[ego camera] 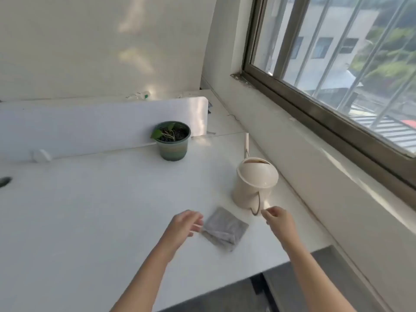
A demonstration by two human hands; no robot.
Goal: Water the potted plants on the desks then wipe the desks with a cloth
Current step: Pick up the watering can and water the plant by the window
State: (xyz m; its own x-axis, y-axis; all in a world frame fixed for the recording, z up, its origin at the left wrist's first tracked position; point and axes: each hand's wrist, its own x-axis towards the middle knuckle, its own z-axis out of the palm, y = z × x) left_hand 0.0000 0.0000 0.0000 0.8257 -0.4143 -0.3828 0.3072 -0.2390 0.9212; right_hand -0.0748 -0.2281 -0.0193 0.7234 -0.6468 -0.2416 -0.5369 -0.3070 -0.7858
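Note:
A green pot with a small leafy plant (172,140) stands at the back of the white desk (90,210), against the divider. A cream watering can (255,182) sits to its right, spout pointing away, handle facing me. A folded grey cloth (224,228) lies flat on the desk in front of the can. My left hand (183,226) hovers just left of the cloth, fingers apart, holding nothing. My right hand (280,221) hangs just right of the can's handle, fingers loosely curled and empty.
A white divider panel (101,122) runs along the desk's back, with a second desk behind it. A window (337,52) and its sill line the right wall. A small white round object (41,156) and a dark cable hole (5,181) sit at far left.

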